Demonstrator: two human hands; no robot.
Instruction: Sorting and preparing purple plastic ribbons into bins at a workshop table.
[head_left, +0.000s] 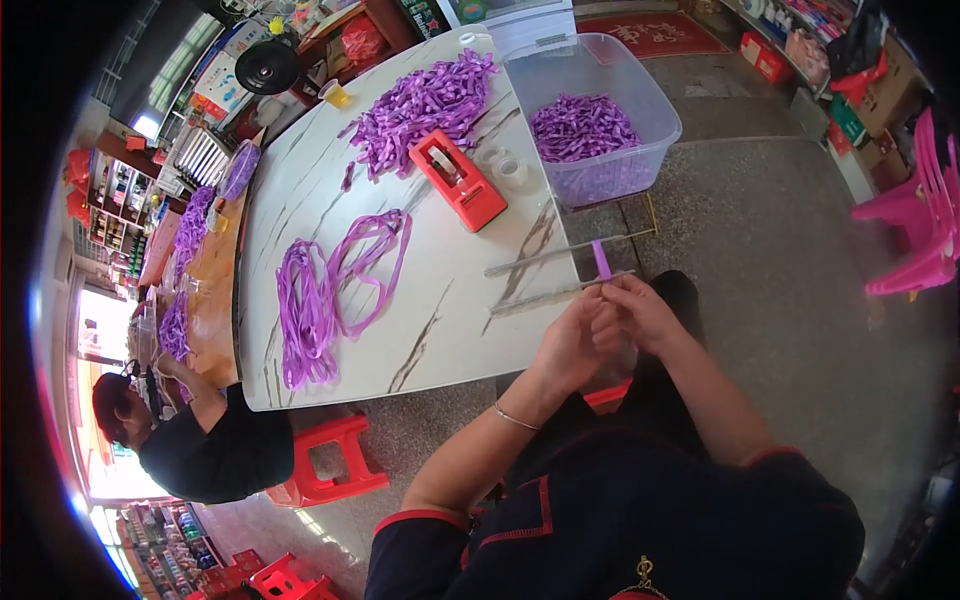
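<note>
Just off the right edge of the marble-patterned table (470, 350), near its near right corner, the seated person is holding a short purple strip (601, 260) out in front of the body. The left hand (580, 338) is curling its fingers and bringing its tips together at the strip's near end, and the right hand (643, 312) is pinching at that same end; both are closed on it, though I cannot tell which finger is carrying the hold. The strip is standing out from the fingertips, its long axis running away from the person and leaning slightly left, its free end pointing toward the table's far side. Pinching only the tip is probably leaving the rest free for fine fingerwork. Two thin bars (530, 262) are jutting past the right edge beside it; whether they are touching it I cannot tell. The red tape dispenser (458, 180) is sitting near the right edge, seemingly for easy reach, with clear rolls (510, 170) just beside it. Long ribbon loops (308, 315) are lying toward the near left corner, while a heap of short pieces (425, 110) is spreading toward the far edge, likely keeping the two kinds apart. Against the right edge, a clear bin (655, 150) is holding more purple pieces (585, 128).
</note>
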